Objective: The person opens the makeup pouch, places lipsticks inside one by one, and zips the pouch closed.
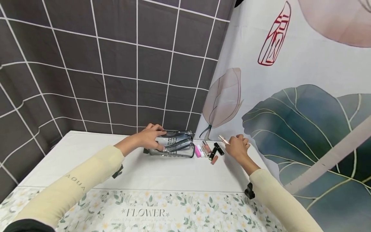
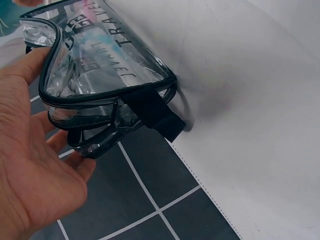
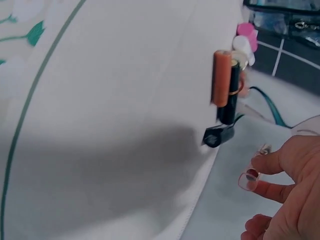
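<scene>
My left hand [image 1: 149,138] grips a clear pouch with black piping [image 1: 179,148] at its left end. In the left wrist view, the thumb lies on one side of the pouch [image 2: 100,55] and the fingers on the other; dark lettering shows through its film. My right hand [image 1: 238,146] pinches a small lip gloss tube [image 1: 223,139] between thumb and forefinger, raised at the table's right side. The clear end of the lip gloss tube [image 3: 248,182] shows in the right wrist view. Between the hands lie black lipstick tubes [image 1: 213,153] and an orange-brown tube [image 1: 214,160].
Beside the pouch are a pink item [image 1: 197,151] and another lip gloss tube [image 1: 206,147]. Everything sits near the back edge of a white table [image 1: 162,174], with a flowered cloth [image 1: 145,203] in front. A dark grid curtain [image 1: 118,77] hangs behind.
</scene>
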Demonstrator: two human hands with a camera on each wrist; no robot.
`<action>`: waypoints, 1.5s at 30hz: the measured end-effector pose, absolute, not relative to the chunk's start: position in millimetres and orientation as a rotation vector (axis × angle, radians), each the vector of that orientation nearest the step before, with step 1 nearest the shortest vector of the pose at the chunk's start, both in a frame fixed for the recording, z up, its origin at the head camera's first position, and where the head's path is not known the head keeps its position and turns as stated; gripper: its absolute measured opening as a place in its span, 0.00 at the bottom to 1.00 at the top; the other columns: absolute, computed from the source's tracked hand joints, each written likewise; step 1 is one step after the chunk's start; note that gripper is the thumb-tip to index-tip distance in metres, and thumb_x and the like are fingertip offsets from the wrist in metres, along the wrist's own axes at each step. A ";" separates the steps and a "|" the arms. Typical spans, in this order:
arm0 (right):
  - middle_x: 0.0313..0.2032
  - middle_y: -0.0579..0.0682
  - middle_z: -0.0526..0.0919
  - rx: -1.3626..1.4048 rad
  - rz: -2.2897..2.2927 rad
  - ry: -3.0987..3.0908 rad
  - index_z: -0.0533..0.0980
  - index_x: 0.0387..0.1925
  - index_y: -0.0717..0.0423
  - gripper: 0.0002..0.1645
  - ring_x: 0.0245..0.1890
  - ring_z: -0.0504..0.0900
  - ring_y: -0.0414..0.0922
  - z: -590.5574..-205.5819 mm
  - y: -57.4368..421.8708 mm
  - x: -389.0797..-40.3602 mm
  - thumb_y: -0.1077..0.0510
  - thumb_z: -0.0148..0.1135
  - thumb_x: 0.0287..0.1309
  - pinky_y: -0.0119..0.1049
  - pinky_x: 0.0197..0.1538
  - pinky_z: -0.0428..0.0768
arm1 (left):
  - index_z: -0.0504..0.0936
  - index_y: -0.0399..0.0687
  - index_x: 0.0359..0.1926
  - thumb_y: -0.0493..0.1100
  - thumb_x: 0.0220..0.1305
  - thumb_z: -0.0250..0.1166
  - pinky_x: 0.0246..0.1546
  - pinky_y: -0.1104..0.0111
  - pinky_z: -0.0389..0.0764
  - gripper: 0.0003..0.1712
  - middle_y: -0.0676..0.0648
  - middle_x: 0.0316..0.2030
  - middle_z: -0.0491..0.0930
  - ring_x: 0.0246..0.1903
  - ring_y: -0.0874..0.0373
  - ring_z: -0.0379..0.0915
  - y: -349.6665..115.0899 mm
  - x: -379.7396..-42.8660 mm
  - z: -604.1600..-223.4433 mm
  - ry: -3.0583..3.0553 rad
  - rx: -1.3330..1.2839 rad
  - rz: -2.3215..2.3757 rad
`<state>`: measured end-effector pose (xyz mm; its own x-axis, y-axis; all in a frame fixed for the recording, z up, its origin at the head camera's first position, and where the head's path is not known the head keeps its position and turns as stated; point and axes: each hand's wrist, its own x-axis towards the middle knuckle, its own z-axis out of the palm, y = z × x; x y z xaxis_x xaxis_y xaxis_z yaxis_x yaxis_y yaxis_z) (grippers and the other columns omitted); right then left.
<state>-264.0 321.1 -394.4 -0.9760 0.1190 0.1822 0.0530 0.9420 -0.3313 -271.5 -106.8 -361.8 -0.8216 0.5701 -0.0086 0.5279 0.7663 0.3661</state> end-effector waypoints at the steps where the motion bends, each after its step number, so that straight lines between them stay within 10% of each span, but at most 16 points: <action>1: 0.71 0.81 0.69 -0.111 0.489 -2.893 0.82 0.41 0.69 0.13 0.70 0.62 0.80 -394.2 319.1 -263.4 0.60 0.61 0.70 0.76 0.68 0.63 | 0.72 0.37 0.84 0.57 0.68 0.74 0.78 0.37 0.70 0.51 0.35 0.81 0.66 0.76 0.36 0.60 -106.6 -271.6 -362.4 2.838 0.887 0.532; 11: 0.77 0.77 0.68 0.043 0.511 -2.840 0.84 0.55 0.70 0.19 0.72 0.64 0.79 -372.4 295.2 -262.4 0.56 0.66 0.77 0.74 0.68 0.67 | 0.72 0.38 0.84 0.57 0.68 0.74 0.79 0.37 0.70 0.50 0.36 0.81 0.67 0.76 0.36 0.60 -106.9 -276.0 -355.7 2.856 0.904 0.512; 45: 0.79 0.70 0.70 0.324 0.626 -2.717 0.87 0.56 0.61 0.15 0.71 0.67 0.72 -359.6 240.5 -258.8 0.56 0.70 0.77 0.72 0.73 0.63 | 0.74 0.36 0.82 0.57 0.64 0.74 0.79 0.34 0.70 0.51 0.34 0.80 0.69 0.76 0.35 0.60 -106.1 -274.6 -363.0 2.837 0.894 0.546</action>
